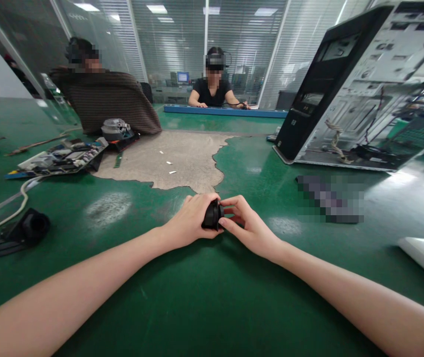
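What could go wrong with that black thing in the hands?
The small black part might slip, since the right hand seems to have only its fingertips on one end. If the left hand loosened too, it could drop onto the green table. A fingertip might also get pinched near its rim.

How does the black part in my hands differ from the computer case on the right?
The black part is small enough to grasp; the computer case is far bigger. The black part is in your hands; the computer case stands on the table. The black part's visible surface is all black; the computer case also shows grey metal.
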Demonstrator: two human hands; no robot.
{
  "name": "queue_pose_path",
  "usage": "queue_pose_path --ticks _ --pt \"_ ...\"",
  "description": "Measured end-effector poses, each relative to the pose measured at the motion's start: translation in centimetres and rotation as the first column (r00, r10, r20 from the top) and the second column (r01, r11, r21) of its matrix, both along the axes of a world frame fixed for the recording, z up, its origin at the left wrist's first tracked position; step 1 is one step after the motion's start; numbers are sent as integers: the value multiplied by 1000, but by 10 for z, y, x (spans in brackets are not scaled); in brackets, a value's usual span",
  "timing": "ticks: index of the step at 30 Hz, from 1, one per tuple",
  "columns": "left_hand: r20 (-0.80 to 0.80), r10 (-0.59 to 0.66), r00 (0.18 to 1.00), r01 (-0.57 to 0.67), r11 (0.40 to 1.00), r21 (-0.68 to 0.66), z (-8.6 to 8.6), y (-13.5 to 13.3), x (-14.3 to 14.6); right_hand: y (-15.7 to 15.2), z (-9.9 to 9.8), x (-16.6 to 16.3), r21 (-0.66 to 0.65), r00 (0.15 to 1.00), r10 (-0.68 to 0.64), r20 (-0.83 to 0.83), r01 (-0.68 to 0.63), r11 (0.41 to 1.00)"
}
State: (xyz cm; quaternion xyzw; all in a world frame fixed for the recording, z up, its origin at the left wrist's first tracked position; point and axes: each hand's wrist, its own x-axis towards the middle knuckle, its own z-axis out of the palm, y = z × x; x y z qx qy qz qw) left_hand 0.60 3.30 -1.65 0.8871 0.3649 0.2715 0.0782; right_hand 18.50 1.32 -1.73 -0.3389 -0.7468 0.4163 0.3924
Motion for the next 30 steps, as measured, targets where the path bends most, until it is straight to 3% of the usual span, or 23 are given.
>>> queue_pose_path --ticks 6,12,19,23,30 --pt "8 2 1000 -2 1000 -10 0 -1 -1 -1 4 0 -107 999 50 10 -48 993" --pt "7 -2 1000 2 999 -44 1 -1 -1 -2 0 0 -19 1000 10 -18 -11 1000" --pt "4 -1 1000 1 999 -53 1 -1 -2 0 4 -2 -138 1000 9 -23 -12 990" --pt "14 3 1000 -2 998 -61 1 -1 -2 -1 5 -1 -180 996 65 -57 -75 981" --pt "7 1 1000 -1 998 -70 1 -1 -1 -3 2 -1 -106 997 31 -71 -38 994"
